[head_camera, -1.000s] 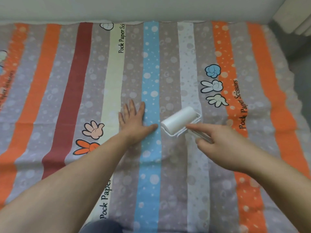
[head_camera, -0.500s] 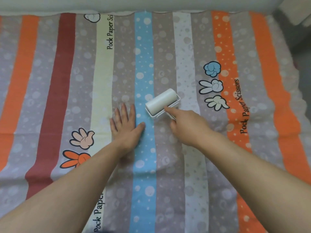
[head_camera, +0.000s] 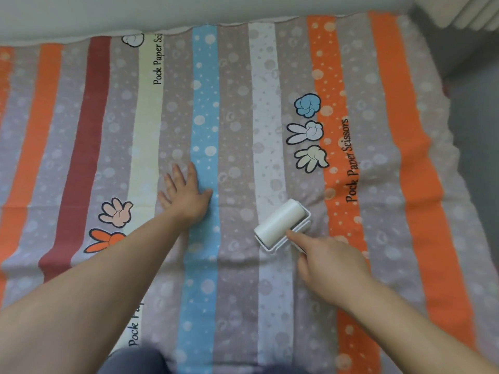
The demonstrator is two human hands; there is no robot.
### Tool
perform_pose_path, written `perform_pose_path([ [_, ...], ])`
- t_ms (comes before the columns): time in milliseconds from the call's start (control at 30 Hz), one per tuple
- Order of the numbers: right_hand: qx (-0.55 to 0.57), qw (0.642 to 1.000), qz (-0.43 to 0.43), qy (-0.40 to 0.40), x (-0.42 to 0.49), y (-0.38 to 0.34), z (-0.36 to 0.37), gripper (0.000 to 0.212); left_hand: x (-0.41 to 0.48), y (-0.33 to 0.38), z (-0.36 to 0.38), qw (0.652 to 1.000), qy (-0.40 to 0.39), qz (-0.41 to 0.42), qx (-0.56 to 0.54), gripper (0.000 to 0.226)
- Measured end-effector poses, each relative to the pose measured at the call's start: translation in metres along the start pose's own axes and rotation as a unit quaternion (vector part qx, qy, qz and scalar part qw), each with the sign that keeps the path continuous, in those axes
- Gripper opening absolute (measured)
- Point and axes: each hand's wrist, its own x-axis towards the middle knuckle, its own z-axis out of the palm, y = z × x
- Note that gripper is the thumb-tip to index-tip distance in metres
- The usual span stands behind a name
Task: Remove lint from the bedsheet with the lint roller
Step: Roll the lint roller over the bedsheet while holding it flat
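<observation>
A striped bedsheet (head_camera: 235, 117) with bubble dots and cartoon hand prints covers the bed. The white lint roller (head_camera: 280, 224) lies on it, across the pale stripe right of centre. My right hand (head_camera: 328, 268) grips the roller's handle, which is hidden under the hand, with the index finger stretched along the frame. My left hand (head_camera: 186, 193) presses flat on the sheet, fingers spread, at the left border of the blue stripe, a short way left of the roller.
A pale wall or headboard (head_camera: 189, 12) runs along the far edge of the bed. The sheet's right edge (head_camera: 448, 157) drops to a grey floor (head_camera: 475, 125). A white ribbed object (head_camera: 459, 12) sits at the top right corner. Dark clothing (head_camera: 129, 360) shows at the bottom.
My right hand has drawn the roller back toward me and to the right across the sheet, after pushing it away earlier. My left hand stays flat on the same spot.
</observation>
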Motion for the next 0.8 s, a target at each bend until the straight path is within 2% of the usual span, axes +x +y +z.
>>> perform_pose_path([
  [100, 0.006, 1.0, 0.005, -0.027, -0.02, 0.013, -0.005, 0.057, -0.016, 0.03, 0.004, 0.999, 0.012, -0.044, -0.017, 0.069],
  [167, 0.02, 0.999, 0.004, -0.049, -0.03, 0.023, -0.012, 0.056, -0.024, 0.041, 0.006, 0.999, 0.003, -0.03, -0.012, 0.074],
  [267, 0.075, 0.992, 0.0, -0.106, -0.038, 0.042, -0.044, 0.051, -0.029, 0.048, 0.004, 0.998, -0.015, 0.06, 0.014, 0.08],
  [333, 0.164, 0.975, -0.008, -0.148, -0.041, 0.051, -0.077, 0.048, -0.025, 0.051, 0.0, 0.992, -0.011, 0.125, 0.004, 0.075],
  [400, 0.252, 0.96, -0.012, -0.122, -0.031, 0.049, -0.102, 0.047, -0.019, 0.051, -0.003, 0.988, 0.001, 0.157, 0.005, 0.075],
  [467, 0.271, 0.962, -0.011, -0.043, -0.003, 0.037, -0.11, 0.047, -0.008, 0.049, -0.006, 0.988, -0.001, 0.157, 0.01, 0.082],
  [567, 0.198, 0.979, 0.004, 0.04, 0.059, 0.013, -0.1, 0.05, 0.011, 0.045, -0.007, 0.99, -0.034, 0.139, 0.011, 0.099],
  [667, 0.138, 0.989, 0.02, 0.053, 0.117, -0.014, -0.088, 0.051, 0.023, 0.043, 0.001, 0.989, -0.049, 0.141, 0.015, 0.096],
  [800, 0.115, 0.99, 0.039, 0.07, 0.155, -0.033, -0.076, 0.055, 0.028, 0.038, 0.011, 0.987, -0.039, 0.159, 0.001, 0.096],
])
